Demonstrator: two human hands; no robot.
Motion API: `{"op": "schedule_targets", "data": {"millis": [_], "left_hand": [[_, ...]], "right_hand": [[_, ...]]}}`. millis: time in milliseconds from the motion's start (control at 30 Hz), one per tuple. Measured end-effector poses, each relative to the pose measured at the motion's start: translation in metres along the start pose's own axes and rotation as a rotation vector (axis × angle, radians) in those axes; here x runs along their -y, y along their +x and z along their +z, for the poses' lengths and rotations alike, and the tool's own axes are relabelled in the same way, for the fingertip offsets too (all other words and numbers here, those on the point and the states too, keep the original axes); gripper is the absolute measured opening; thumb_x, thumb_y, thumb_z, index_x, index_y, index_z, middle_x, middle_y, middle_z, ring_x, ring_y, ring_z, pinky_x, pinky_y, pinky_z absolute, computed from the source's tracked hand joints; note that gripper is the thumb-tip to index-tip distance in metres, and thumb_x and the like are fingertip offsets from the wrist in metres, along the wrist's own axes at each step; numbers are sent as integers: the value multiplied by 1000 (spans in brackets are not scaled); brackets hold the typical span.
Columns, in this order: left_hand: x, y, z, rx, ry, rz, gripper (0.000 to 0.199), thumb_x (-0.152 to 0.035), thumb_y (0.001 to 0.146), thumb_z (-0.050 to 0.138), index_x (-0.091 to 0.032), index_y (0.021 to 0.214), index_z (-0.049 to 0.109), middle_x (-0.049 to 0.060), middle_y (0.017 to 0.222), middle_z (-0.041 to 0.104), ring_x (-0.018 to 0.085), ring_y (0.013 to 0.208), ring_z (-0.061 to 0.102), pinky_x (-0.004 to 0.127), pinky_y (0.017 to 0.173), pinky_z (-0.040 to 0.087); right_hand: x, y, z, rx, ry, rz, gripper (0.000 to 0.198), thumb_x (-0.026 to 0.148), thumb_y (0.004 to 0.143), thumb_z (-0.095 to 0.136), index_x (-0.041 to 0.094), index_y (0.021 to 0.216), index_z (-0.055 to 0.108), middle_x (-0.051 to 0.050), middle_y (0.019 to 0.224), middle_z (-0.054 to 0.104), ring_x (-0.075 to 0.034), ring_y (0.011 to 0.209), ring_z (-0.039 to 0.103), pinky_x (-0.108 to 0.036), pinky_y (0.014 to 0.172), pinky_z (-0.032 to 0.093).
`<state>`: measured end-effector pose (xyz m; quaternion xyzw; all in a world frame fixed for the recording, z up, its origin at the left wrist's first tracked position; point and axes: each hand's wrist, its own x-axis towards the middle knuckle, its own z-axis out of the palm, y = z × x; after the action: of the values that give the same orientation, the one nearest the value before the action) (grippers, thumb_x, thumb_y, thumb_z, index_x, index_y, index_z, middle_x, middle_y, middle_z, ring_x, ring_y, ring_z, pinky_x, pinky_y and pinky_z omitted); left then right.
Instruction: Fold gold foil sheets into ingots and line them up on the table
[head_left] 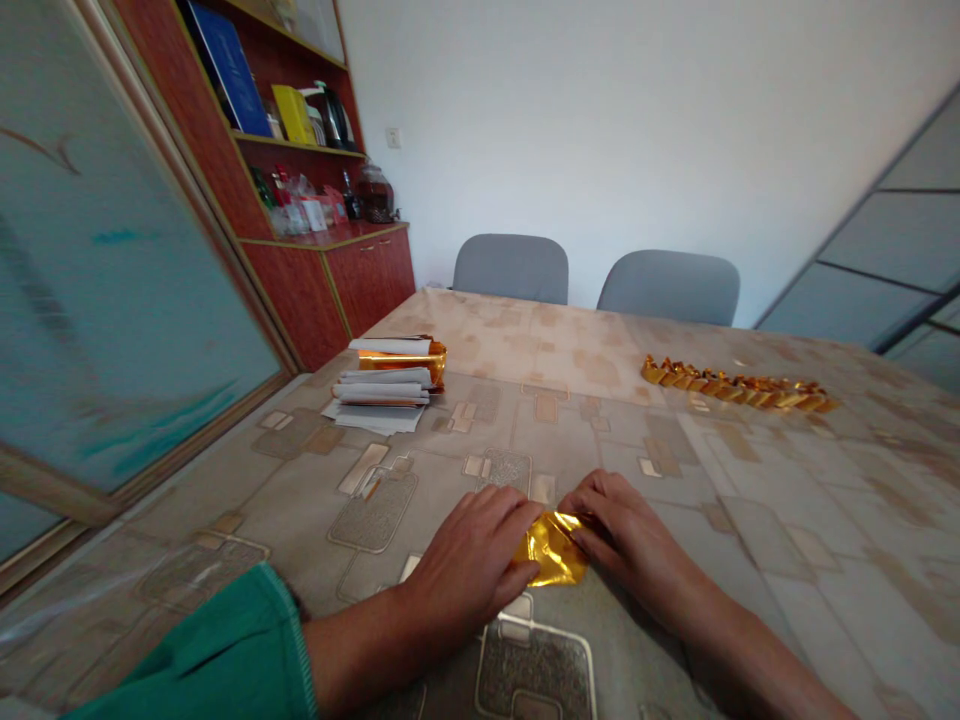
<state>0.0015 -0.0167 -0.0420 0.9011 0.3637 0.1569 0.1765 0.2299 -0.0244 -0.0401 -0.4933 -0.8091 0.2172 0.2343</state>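
Creased, shiny gold foil piece (556, 558): lower centre of frame, over beige patterned desk (577, 440). Left grip (474, 552) and right grip (621, 525) both clamped on it, opposite ends. Risk: uneven pull could tear thin-looking foil; a slipping finger could skew the crease.

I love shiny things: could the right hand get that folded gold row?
Probably, with a stretch: nothing seems to block the right hand from the gold row, but that hand holds gold foil.
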Motion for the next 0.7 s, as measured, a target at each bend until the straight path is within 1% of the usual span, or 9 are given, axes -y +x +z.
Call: {"op": "schedule_targets", "data": {"millis": [133, 200, 267, 333, 400, 467, 567, 700], "left_hand": [[1, 0, 0, -4, -18, 4, 40, -24, 90, 68, -17, 127, 56, 8, 119, 63, 26, 107, 56, 39, 92, 46], [2, 0, -1, -21, -34, 6, 40, -24, 90, 69, -16, 127, 56, 8, 117, 64, 25, 106, 57, 38, 91, 46], [2, 1, -1, -41, -47, 11, 36, -24, 90, 69, -17, 124, 58, 7, 111, 65, 24, 101, 58, 37, 88, 46], [3, 1, -2, -56, -60, 18, 27, -22, 89, 69, -17, 115, 62, 5, 100, 67, 22, 93, 59, 33, 81, 46], [4, 0, -2, -86, -79, 35, 14, -17, 88, 69, -18, 102, 65, 3, 90, 66, 20, 85, 59, 30, 75, 45], [4, -1, -3, -161, -96, 76, 4, -14, 89, 65, -18, 90, 64, 1, 82, 64, 17, 79, 58, 27, 70, 43], [3, -3, -6, -306, -68, 177, 14, -14, 95, 54, -17, 84, 62, 2, 80, 63, 16, 76, 56, 26, 68, 42], [0, -5, -5, -376, 92, 305, 29, -17, 101, 43, -18, 78, 61, 3, 76, 62, 15, 69, 52, 27, 62, 38]], "right_hand": [[0, -2, 0, -23, 36, -8, 19, 2, 85, 56, 21, 83, 57, -3, 86, 62, -21, 84, 57, -35, 75, 42], [1, -3, 0, -25, 62, 5, 19, 4, 87, 57, 22, 81, 56, -2, 81, 63, -20, 78, 57, -34, 72, 41], [4, -4, -2, -44, 90, -6, 15, 10, 91, 57, 22, 82, 59, -1, 80, 65, -20, 76, 58, -33, 70, 40], [7, -4, -6, -66, 104, -72, 14, 16, 95, 56, 23, 85, 62, -1, 81, 66, -20, 78, 59, -33, 70, 40], [11, -4, -11, -94, 85, -179, 14, 19, 98, 55, 24, 88, 64, -1, 80, 67, -20, 78, 59, -33, 71, 40], [14, -6, -15, -129, 43, -278, 14, 20, 99, 55, 24, 88, 63, 0, 78, 65, -19, 77, 57, -32, 72, 38], [19, -13, -21, -138, -44, -359, 14, 16, 100, 54, 23, 88, 58, 1, 81, 65, -17, 76, 55, -33, 73, 37], [21, -23, -20, -55, -151, -396, 16, 14, 100, 51, 23, 88, 55, -1, 87, 67, -18, 78, 55, -34, 73, 35]]}}
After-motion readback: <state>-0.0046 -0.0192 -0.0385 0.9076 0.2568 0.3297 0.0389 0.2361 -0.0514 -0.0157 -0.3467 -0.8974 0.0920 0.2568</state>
